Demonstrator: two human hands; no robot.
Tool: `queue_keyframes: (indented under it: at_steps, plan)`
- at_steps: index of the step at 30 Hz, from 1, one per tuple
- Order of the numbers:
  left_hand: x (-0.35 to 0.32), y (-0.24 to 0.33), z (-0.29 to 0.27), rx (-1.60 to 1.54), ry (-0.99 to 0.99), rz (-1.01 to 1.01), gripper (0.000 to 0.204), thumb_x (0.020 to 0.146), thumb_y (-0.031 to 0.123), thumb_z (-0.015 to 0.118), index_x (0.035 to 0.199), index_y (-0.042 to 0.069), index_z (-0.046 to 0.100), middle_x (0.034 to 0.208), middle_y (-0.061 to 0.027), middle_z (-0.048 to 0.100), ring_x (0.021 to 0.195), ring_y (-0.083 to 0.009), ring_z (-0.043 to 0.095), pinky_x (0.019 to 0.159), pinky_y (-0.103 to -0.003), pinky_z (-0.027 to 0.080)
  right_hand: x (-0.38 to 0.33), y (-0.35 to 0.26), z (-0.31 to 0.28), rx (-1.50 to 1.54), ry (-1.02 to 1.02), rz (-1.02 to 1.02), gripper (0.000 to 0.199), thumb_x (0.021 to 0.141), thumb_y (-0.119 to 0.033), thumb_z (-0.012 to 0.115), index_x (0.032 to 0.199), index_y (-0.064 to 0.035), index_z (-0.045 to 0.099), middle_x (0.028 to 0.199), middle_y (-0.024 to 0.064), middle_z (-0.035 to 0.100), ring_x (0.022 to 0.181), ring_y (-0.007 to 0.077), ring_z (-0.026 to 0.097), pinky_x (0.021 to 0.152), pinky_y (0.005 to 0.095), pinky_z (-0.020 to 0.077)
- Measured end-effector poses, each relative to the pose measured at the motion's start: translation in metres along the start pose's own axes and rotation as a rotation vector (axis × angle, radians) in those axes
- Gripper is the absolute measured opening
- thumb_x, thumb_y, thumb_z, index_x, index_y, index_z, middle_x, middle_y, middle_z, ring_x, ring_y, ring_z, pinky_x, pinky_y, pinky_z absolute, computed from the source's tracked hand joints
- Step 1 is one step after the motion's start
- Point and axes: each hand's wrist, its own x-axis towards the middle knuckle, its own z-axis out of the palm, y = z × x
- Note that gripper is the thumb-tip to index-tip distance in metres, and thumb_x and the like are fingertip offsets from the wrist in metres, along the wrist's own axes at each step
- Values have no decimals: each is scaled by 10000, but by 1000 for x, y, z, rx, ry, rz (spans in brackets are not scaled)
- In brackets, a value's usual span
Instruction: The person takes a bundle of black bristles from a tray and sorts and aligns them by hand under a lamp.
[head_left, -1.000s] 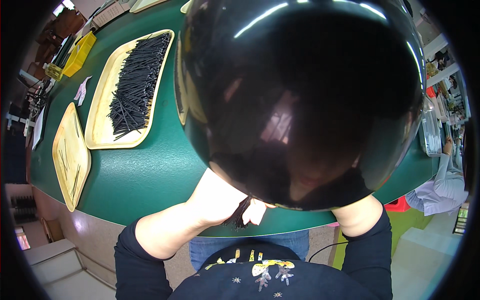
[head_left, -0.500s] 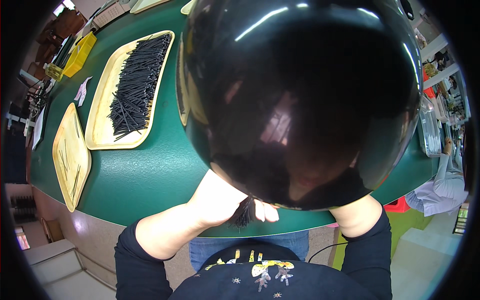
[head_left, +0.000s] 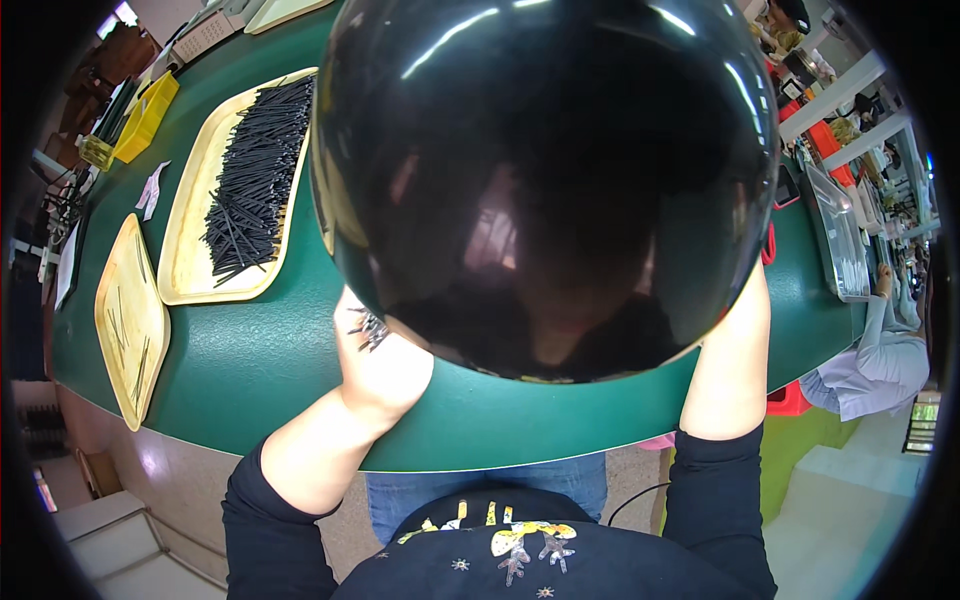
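Rising from six o'clock, both bare forearms slant up over the green table (head_left: 250,370) and vanish under a big glossy black bowl (head_left: 545,180) that fills the view's centre to twelve o'clock. The left hand (head_left: 372,345) sits at the bowl's seven o'clock edge beside a small tuft of black sticks (head_left: 367,327); its fingers are hidden, so their spread cannot be told. The right hand (head_left: 740,320) meets the rim at four o'clock, fingers likewise unseen, while a yellow tray (head_left: 185,270) of black sticks lies at ten o'clock.

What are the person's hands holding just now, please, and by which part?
The left hand grips a bundle of thin black sticks by its near end. The right hand is hidden behind the big black bowl, so its hold cannot be told.
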Motion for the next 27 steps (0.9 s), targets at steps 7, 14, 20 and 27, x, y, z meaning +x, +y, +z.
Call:
queue_keyframes:
  at_steps: [7,14,20,27]
  plan:
    - [-5,15,-18,503,-180,-458,240,717,-13,523,951,-66,514,881,-160,570,782,-203,580,739,-304,463,-7,14,22,-306,-152,-170,254,706,-83,611,935,18,564,912,166,550,845,273,551,777,325,432]
    - [8,39,25,116,-299,-970,168,771,31,479,609,10,518,492,-45,498,354,-73,432,335,-194,327,-28,-10,50,121,-575,119,338,680,-78,626,988,27,537,992,175,543,933,247,532,830,321,409]
    - [0,36,22,191,-256,-835,159,769,21,479,626,-10,541,477,-49,502,406,-66,455,417,-205,383,-47,-8,70,639,-564,105,375,669,-70,634,1012,28,519,1009,171,537,943,244,528,836,319,408]
    - [9,45,33,282,-300,-709,128,732,-20,514,608,-2,536,461,-25,492,399,-76,464,386,-219,374,-52,-3,71,910,-447,160,419,657,-60,645,1040,30,498,1029,166,529,955,240,522,842,317,407]
